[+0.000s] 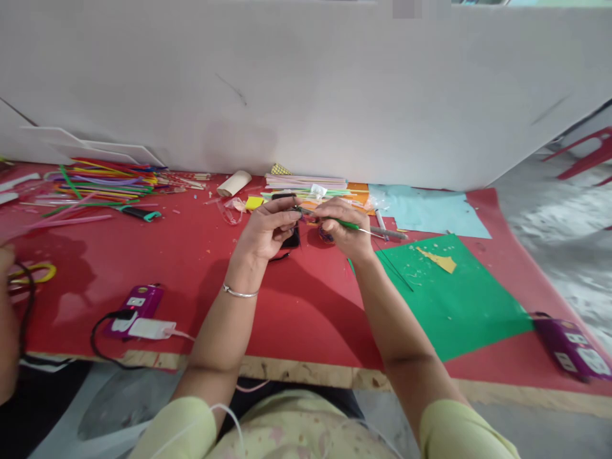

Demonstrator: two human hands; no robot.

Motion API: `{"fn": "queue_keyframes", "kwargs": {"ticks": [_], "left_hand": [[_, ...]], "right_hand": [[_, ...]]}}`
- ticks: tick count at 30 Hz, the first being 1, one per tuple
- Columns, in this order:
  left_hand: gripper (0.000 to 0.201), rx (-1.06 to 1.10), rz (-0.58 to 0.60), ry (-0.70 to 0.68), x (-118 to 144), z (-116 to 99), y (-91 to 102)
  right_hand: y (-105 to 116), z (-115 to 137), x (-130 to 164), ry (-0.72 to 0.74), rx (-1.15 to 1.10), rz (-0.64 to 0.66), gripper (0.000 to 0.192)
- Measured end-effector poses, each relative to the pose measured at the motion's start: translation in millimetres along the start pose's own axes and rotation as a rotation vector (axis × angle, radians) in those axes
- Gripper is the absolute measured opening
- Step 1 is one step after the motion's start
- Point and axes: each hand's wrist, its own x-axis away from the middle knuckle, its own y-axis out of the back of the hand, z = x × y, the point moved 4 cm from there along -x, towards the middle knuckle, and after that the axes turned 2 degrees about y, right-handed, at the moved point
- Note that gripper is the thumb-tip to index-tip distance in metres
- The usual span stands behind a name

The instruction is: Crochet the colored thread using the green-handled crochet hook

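Observation:
My left hand is raised over the middle of the red table, thumb and fingers pinched together on a small dark piece that I cannot make out. Facing it, my right hand is closed around a slim crochet hook with a green grip and a grey end. The hook's tip points at the left fingertips. Beneath the right fingers shows a small multicoloured yarn bundle. A dark phone-like object lies behind my left hand, partly hidden by it.
Coloured strips are heaped at the left, near a black-and-green cutter. A cardboard tube lies by the white partition. Green sheet and purple power strips lie nearer. Another person's arm shows at left.

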Motion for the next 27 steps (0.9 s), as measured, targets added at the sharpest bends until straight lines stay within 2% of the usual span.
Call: {"fn": "queue_keyframes", "kwargs": {"ticks": [6, 11, 18, 27], "left_hand": [[0.031, 0.0, 0.015, 0.002, 1, -3, 0.5], [0.031, -0.001, 0.031, -0.001, 0, -2, 3.6], [0.032, 0.039, -0.016, -0.025, 1, -3, -1.6], [0.032, 0.118, -0.002, -0.003, 0, 4, -5.3]], "right_hand": [[2, 3, -1, 0.035, 0.104, 0.015, 0.026], [3, 4, 1, 0.14, 0.193, 0.028, 0.028], [-9, 18, 2, 0.261, 0.332, 0.011, 0.031], [-14, 16, 4, 0.227, 0.223, -0.028, 0.033]]}}
